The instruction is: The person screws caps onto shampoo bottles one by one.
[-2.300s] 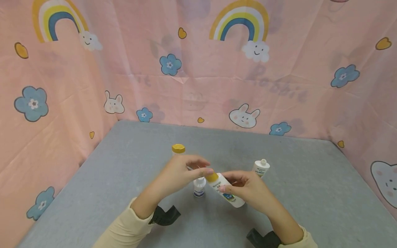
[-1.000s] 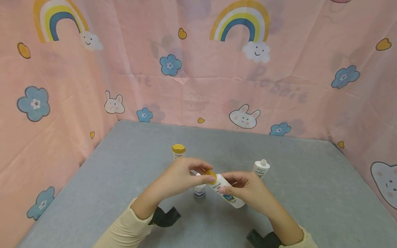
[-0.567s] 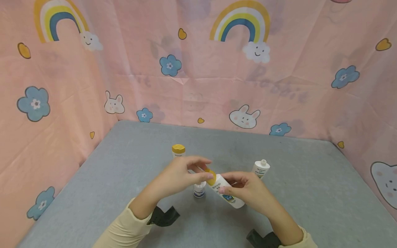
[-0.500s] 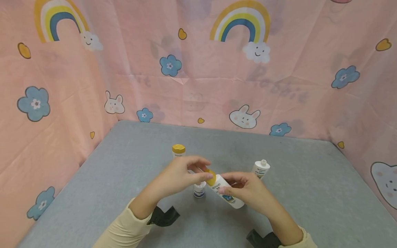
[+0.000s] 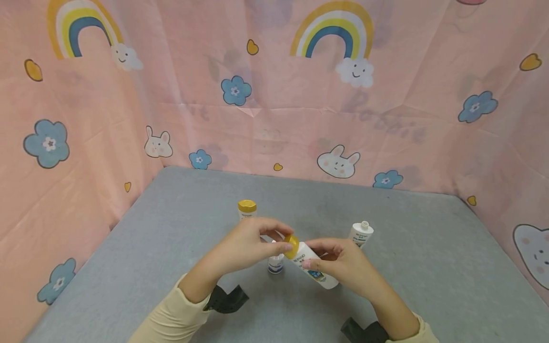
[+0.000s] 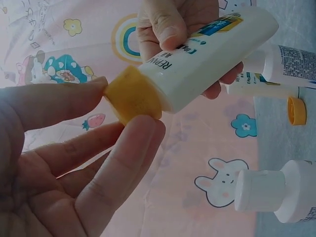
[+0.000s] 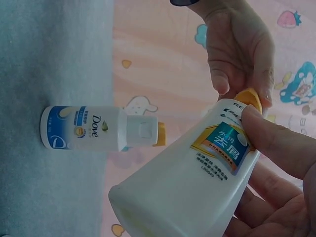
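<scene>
My left hand pinches the yellow cap of a white shampoo bottle between thumb and fingertips. The cap sits at the bottle's top; whether it is loose cannot be told. My right hand grips the bottle's body, thumb on the front, and holds it tilted above the table, top toward the left hand. A small white-capped Dove bottle stands upright just beyond and below the left hand. In the left wrist view, another yellow cap lies on the table beside white bottles.
Behind the left hand stands a bottle with a yellow cap. An uncapped white bottle with a bare neck stands behind the right hand, partly hidden. The grey table is bordered by a pink printed curtain.
The left fingers have shifted around the yellow cap, which now sits at a slightly different angle. The right hand and the bottle's body have barely moved.
</scene>
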{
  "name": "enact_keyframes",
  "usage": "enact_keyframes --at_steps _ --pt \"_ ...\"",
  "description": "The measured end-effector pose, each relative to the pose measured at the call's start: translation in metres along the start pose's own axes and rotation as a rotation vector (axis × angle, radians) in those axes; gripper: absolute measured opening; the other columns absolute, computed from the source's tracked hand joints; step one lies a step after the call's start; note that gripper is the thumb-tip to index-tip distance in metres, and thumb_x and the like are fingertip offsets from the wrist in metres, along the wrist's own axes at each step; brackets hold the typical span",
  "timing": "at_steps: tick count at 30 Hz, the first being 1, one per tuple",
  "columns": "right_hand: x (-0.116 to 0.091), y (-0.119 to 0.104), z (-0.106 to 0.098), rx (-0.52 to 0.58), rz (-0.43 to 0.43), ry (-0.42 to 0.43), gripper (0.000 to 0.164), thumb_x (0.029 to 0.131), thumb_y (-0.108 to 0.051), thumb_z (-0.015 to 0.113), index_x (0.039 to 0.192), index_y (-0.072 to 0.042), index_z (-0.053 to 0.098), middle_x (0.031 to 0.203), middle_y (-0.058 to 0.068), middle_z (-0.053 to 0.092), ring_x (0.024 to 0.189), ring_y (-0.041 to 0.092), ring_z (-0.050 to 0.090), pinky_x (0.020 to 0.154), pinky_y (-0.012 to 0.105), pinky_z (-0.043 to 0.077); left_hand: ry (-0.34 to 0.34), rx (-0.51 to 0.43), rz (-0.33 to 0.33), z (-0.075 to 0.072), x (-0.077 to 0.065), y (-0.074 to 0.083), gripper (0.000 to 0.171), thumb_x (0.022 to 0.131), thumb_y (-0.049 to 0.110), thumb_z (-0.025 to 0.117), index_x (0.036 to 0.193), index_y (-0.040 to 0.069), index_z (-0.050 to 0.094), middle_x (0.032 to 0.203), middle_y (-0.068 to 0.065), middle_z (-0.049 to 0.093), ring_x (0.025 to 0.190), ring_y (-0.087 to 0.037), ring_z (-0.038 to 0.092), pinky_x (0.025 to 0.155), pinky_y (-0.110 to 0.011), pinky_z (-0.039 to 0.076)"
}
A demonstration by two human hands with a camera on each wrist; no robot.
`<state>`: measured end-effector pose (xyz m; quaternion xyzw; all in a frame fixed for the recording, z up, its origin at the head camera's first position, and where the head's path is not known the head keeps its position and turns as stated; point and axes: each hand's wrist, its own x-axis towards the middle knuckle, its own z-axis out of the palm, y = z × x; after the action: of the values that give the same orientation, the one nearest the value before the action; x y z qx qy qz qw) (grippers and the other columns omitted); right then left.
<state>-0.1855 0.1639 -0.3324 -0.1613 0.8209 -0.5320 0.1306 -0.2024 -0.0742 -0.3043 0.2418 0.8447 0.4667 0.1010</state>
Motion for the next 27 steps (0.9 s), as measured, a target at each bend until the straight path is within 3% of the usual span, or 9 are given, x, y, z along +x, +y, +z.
enact_keyframes --at_steps 7,15,27 --pt "0.0002 0.0011 -0.0003 0.011 0.004 -0.001 0.043 0.087 -0.025 0.077 0.120 0.001 0.069 0.105 0.019 0.072 0.084 0.022 0.070 0.071 0.032 0.058 0.001 -0.015 -0.008 -0.0004 0.0000 0.0001 0.038 0.091 0.025 0.073 0.127 0.015 0.067 0.112 0.001 0.071 0.098 -0.010 0.067 0.079 -0.026 0.056" --pt "0.0009 0.0009 0.0005 0.002 -0.008 -0.006 0.042 0.087 -0.026 0.077 0.119 0.001 0.070 0.104 0.017 0.073 0.083 0.021 0.070 0.070 0.028 0.059 0.005 -0.017 -0.018 0.0000 0.0002 -0.0012 0.025 0.090 0.022 0.074 0.113 0.013 0.071 0.100 0.002 0.072 0.091 -0.011 0.065 0.072 -0.024 0.057" --pt "0.0007 0.0019 0.0011 0.003 -0.009 -0.008 0.041 0.087 -0.024 0.078 0.118 0.001 0.070 0.103 0.017 0.073 0.082 0.021 0.071 0.070 0.029 0.059 -0.003 0.026 0.046 0.0000 0.0004 -0.0014 0.025 0.089 0.015 0.075 0.114 0.012 0.072 0.104 0.003 0.073 0.095 -0.010 0.065 0.082 -0.025 0.055"
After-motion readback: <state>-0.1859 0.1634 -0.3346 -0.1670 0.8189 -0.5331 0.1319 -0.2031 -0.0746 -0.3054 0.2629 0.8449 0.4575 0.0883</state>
